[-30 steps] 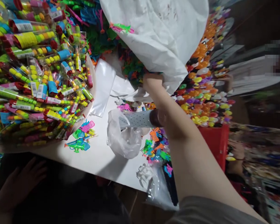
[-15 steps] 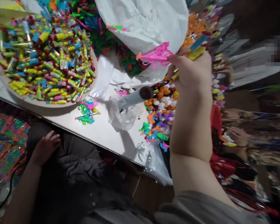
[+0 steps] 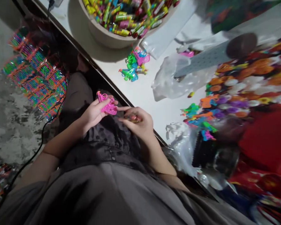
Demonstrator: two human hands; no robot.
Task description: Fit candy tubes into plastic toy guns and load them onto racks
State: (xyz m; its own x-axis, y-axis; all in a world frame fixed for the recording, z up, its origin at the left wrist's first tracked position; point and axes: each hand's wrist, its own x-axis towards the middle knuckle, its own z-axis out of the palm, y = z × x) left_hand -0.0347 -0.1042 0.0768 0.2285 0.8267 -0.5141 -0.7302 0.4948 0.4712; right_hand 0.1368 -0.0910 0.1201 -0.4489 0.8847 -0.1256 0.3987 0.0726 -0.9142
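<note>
holding: we are pinching a pink plastic toy (image 3: 107, 104) in our left hand (image 3: 93, 113), fingers closed on its mesh end, down in our lap below the table edge (image 3: 112, 86)
right hand: our right hand (image 3: 139, 123) is curling shut around a few small yellowish pieces (image 3: 134, 118); we are finding them too blurred to name
hands together: we are keeping both hands just beside each other, fingertips nearly touching at the pink toy
step in hand: we are judging this as the sorting or pairing of small toys held in the hands, with the pink one being fitted beside the pieces in the right
next move: we are thinking it is calling for a steady pinch and a careful lining-up, since the parts are thin and easy to drop onto the dark cloth below
on the table: we are seeing a small pile of green and pink toys (image 3: 133, 65), a crumpled clear bag (image 3: 175, 82) and a bowl of coloured tubes (image 3: 131, 14), all well apart from the hands
right side: we are seeing a heap of orange and purple pieces (image 3: 236, 84), blurred
</note>
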